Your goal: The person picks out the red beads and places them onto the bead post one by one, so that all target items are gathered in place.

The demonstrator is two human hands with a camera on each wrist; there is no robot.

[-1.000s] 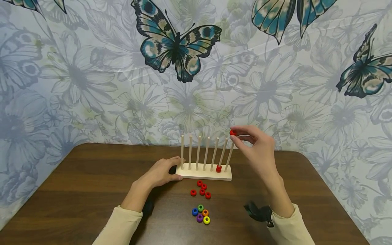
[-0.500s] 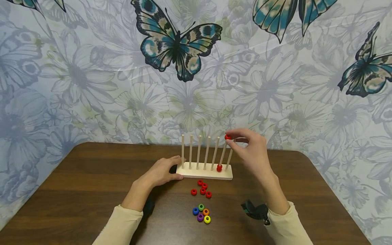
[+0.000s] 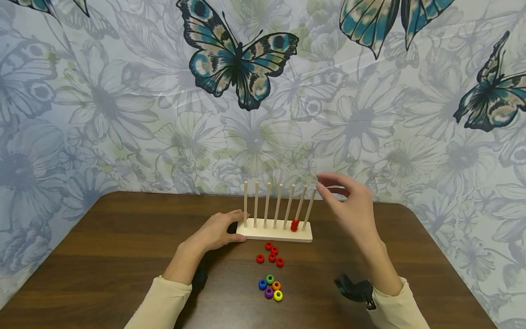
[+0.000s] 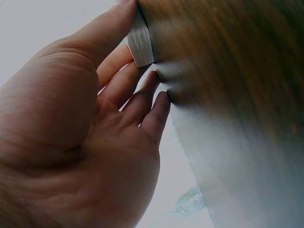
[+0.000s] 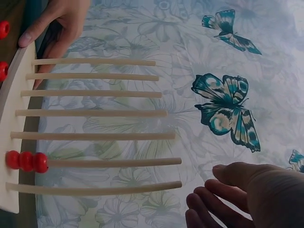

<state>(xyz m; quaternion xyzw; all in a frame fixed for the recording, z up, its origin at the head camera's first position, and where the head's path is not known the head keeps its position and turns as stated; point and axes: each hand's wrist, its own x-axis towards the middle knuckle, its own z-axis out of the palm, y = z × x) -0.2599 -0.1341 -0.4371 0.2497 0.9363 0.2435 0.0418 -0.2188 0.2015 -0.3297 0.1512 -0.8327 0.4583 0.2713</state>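
Rack point(image 3: 274, 236) steadied at its left end by the left hand point(image 3: 218, 231), fingers pressed flat; right hand point(image 3: 349, 203) held spread and empty beside the rods; three red beads point(image 3: 294, 225) stacked on one rod.

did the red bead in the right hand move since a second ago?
Yes. It left the right hand and now sits low on the sixth peg, topping the red bead stack by the wooden base.

The scene is seen from above and behind by the head view, facing the wall. A pale wooden peg rack point(image 3: 274, 233) is framed closely, sideways, by the right wrist view point(image 5: 9, 142); its end is shown very near by the left wrist view point(image 4: 140, 40).
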